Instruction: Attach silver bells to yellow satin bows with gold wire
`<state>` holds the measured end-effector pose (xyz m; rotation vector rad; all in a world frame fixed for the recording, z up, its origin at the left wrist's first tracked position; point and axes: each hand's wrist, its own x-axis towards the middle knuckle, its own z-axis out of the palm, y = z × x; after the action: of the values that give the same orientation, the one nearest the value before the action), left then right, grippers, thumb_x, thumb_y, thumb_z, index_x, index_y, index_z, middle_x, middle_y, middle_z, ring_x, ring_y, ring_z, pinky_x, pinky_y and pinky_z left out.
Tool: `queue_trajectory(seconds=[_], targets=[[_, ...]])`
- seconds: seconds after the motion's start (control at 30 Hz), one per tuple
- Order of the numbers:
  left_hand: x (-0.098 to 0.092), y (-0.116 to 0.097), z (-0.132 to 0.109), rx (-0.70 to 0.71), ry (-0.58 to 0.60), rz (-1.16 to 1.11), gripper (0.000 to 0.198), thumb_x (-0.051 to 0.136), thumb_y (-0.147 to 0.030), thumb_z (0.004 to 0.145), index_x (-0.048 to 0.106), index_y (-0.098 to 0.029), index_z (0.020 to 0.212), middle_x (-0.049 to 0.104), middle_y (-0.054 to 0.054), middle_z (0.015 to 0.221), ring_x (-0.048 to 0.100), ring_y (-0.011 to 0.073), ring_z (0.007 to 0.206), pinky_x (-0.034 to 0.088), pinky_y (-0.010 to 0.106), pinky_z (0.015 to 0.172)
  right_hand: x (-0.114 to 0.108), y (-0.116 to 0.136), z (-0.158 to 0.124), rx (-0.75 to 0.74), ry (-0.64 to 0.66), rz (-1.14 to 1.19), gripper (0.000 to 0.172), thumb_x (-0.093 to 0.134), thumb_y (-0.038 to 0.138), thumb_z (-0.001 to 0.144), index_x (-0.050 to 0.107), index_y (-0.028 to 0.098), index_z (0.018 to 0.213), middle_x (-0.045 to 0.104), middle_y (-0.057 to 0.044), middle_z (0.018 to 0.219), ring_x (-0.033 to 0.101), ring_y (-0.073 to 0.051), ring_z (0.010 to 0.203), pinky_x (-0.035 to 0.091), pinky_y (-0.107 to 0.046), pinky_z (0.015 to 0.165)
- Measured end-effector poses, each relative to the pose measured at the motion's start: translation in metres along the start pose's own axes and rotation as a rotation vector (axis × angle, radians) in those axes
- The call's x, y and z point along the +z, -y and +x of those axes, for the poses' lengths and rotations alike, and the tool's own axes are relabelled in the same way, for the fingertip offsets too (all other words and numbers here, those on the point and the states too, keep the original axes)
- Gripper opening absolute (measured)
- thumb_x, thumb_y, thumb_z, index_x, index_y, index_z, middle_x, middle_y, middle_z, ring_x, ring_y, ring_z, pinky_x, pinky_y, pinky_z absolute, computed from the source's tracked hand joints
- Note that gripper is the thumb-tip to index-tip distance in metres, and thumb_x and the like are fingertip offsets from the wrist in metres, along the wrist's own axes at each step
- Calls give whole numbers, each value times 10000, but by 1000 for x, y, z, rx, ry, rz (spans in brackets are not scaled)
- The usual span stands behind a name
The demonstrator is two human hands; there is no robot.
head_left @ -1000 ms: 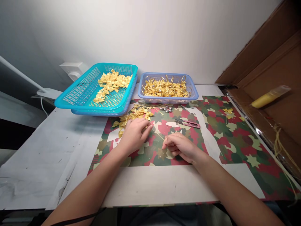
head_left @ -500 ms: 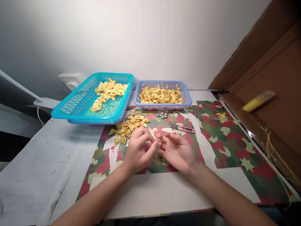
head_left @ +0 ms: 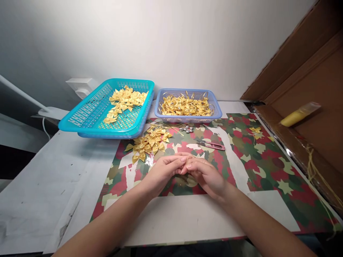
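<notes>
Over the camouflage-patterned sheet (head_left: 177, 185), my left hand (head_left: 169, 169) and my right hand (head_left: 205, 174) meet with their fingertips pinched together. Whatever lies between the fingertips is too small or too hidden to make out. Just beyond my left hand is a pile of yellow ribbon bows (head_left: 150, 142). Thread snips (head_left: 211, 145) with a pink handle lie past my right hand. Behind the fingers sit a small cluster of silver bells (head_left: 187, 129) and some thin gold cords (head_left: 168, 125).
A turquoise basket (head_left: 80, 125) with yellow bows stands at the back left. Beside it, a blue-purple basket (head_left: 166, 117) contains bows with gold loops. A cardboard wall (head_left: 308, 71) borders the right, with a yellow tube (head_left: 300, 114). One loose bow (head_left: 255, 132) lies near it.
My hands have drawn together; the fingers, which were spread and slightly apart, now pinch at one point. The view has shifted slightly.
</notes>
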<state>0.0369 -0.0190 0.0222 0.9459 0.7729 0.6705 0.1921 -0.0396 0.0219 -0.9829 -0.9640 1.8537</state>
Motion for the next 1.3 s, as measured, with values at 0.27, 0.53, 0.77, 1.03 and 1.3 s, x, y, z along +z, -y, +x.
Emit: queue_trajectory(seconds=[0.27, 0.53, 0.77, 1.03, 1.3], targets=[[3, 6, 0, -54, -131, -123, 300, 771, -423, 717, 727, -133, 780, 610, 30, 690, 566, 166, 770, 464, 283, 746, 0, 2, 1, 57, -13, -120, 207, 573, 272, 710, 741, 214, 604, 657, -52, 982, 525, -234, 1057, 370, -334, 906], [1, 5, 0, 24, -207, -100, 289, 742, -438, 757, 740, -151, 794, 656, 13, 689, 497, 89, 631, 396, 205, 618, -8, -4, 5, 93, 54, 80, 224, 550, 216, 726, 726, 177, 594, 651, -50, 1016, 554, -196, 991, 413, -297, 888], [1, 5, 2, 60, -252, -41, 238, 732, -395, 777, 753, -158, 790, 616, -12, 633, 427, 58, 552, 369, 175, 557, -8, -4, 6, 111, 78, 118, 232, 542, 209, 726, 727, 168, 592, 655, -60, 1042, 558, -191, 998, 445, -272, 817], [4, 1, 3, 85, -287, -103, 251, 785, -388, 711, 733, -142, 692, 460, -52, 504, 326, 49, 488, 305, 163, 471, -9, -6, 5, 116, 66, 107, 249, 534, 207, 737, 728, 167, 587, 578, -54, 1236, 538, -203, 1053, 454, -266, 805], [-2, 3, 3, 68, -365, 16, 263, 758, -413, 727, 729, -151, 727, 514, -37, 548, 344, 62, 518, 317, 173, 505, -9, -5, 5, 144, 35, 103, 227, 558, 221, 713, 724, 166, 568, 553, -43, 1283, 552, -156, 870, 445, -273, 773]])
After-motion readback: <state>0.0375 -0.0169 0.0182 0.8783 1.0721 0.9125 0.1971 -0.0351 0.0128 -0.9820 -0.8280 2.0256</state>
